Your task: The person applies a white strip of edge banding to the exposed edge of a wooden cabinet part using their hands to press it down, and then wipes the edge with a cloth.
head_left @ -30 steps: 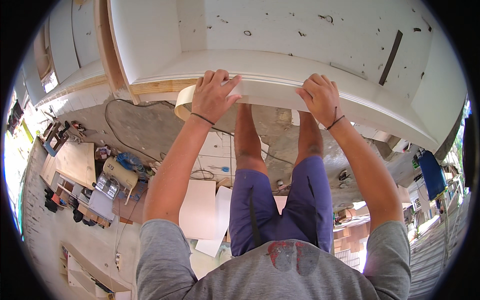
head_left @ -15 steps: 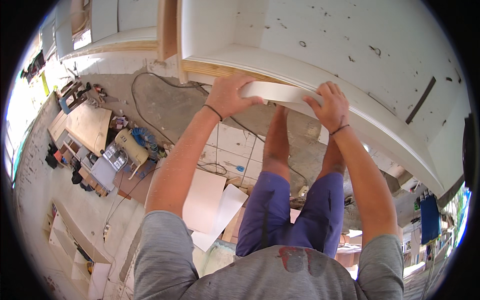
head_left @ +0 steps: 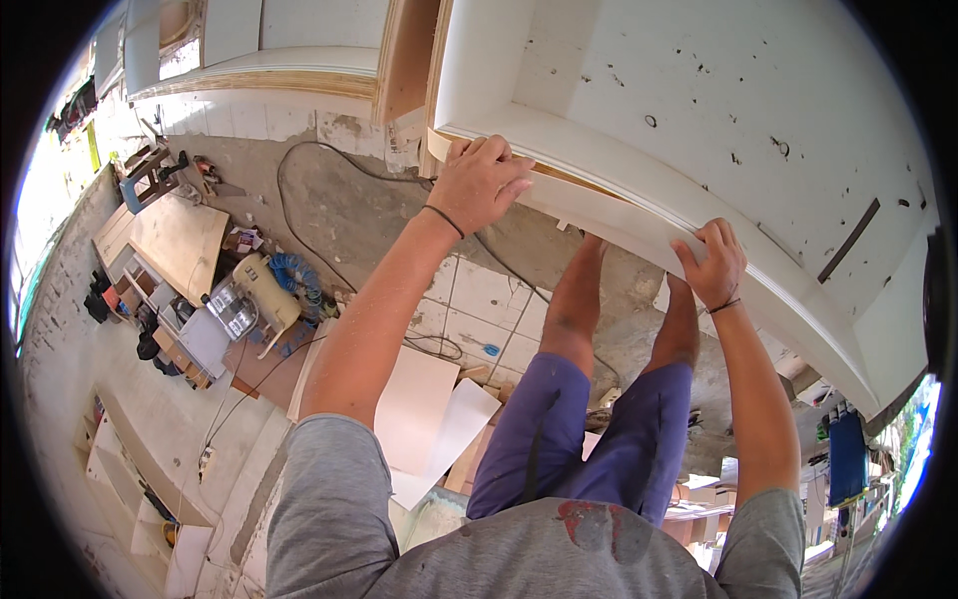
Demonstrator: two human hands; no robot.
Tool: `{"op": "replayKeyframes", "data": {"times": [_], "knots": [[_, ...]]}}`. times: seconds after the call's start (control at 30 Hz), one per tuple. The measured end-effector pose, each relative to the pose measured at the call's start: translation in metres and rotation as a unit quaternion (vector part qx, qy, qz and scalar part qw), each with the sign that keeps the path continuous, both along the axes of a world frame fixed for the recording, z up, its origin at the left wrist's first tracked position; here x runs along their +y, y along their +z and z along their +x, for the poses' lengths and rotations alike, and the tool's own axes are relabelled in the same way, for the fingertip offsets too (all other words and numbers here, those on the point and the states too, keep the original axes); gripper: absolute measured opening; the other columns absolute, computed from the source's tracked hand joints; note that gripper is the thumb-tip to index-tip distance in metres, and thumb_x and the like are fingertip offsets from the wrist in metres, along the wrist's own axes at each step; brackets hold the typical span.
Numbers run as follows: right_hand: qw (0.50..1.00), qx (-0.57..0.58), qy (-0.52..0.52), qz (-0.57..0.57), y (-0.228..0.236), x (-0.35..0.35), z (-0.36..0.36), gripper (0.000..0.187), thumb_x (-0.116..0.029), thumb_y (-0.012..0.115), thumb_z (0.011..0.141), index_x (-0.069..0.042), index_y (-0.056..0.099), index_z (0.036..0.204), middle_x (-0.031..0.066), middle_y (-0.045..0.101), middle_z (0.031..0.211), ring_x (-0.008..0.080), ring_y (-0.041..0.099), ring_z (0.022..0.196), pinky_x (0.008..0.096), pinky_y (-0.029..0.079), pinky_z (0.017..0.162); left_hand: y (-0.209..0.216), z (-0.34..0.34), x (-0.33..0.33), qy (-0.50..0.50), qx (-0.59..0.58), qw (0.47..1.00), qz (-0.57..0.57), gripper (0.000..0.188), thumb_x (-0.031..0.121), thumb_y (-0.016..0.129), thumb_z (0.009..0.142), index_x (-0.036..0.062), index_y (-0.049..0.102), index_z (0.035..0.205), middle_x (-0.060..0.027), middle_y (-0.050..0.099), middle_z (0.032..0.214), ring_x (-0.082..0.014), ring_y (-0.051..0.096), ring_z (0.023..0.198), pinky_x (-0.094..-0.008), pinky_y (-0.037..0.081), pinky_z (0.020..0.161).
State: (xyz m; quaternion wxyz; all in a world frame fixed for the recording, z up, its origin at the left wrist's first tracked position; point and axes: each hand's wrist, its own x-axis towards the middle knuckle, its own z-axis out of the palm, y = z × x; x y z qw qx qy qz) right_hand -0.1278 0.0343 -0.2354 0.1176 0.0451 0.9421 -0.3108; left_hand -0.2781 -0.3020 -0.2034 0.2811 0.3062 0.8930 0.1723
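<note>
Along the white, box-shaped cabinet's [head_left: 609, 130] front edge, left hand [head_left: 479, 188] curls over a long, thin white strip [head_left: 604, 213], grip or press unclear; mid-span, bare yellowish wood [head_left: 579, 181] shows, apparently uncovered; right hand [head_left: 715, 264] clamps strip to edge, seemingly flush.

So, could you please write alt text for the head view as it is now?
A person's left hand holds a thin white strip along the front edge of an open white cabinet, while the right hand touches that edge farther right. Bare legs in purple shorts show below.
</note>
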Motion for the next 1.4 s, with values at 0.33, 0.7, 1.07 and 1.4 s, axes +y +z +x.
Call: {"op": "replayKeyframes", "data": {"times": [0.33,0.7,1.07,1.4], "knots": [[1.000,0.014,0.009,-0.003,-0.003,0.003,0.000,0.034,-0.031,0.076,0.070,-0.006,0.054,0.075,0.0070,0.054,0.078,0.0283,0.056,0.076,0.0382,0.045,0.062,0.003,-0.009,-0.007,-0.059,-0.002,0.997,0.044,0.051,0.036,0.074,0.072,0.0193,0.064,0.119,-0.0023,0.050,0.089,-0.0198,0.052,0.085,-0.0344,0.039,0.079],[1.000,-0.014,0.003,0.006,0.001,0.003,-0.002,0.036,-0.034,0.076,0.071,-0.007,0.054,0.074,0.0065,0.054,0.077,0.0275,0.056,0.076,0.0383,0.045,0.062,-0.025,-0.015,-0.009,-0.116,0.022,0.993,-0.014,0.056,0.036,0.071,0.075,0.0216,0.058,0.127,-0.0031,0.048,0.110,-0.0224,0.046,0.099,-0.0384,0.037,0.087],[0.997,-0.075,-0.004,0.013,0.004,0.000,-0.010,0.037,-0.035,0.078,0.068,-0.009,0.053,0.074,0.0045,0.055,0.078,0.0263,0.055,0.081,0.0383,0.041,0.069,-0.031,-0.002,-0.007,-0.078,0.039,0.996,-0.002,0.055,0.036,0.070,0.076,0.0234,0.058,0.127,-0.0021,0.049,0.112,-0.0221,0.042,0.108,-0.0407,0.028,0.090],[0.978,-0.203,-0.034,-0.013,0.000,-0.085,-0.068,0.034,-0.039,0.074,0.071,-0.010,0.056,0.076,0.0024,0.059,0.081,0.0245,0.056,0.085,0.0418,0.035,0.078,-0.037,0.002,-0.005,-0.052,0.014,0.998,0.016,0.056,0.035,0.072,0.074,0.0231,0.058,0.127,-0.0012,0.049,0.111,-0.0201,0.043,0.107,-0.0402,0.028,0.089]]}}
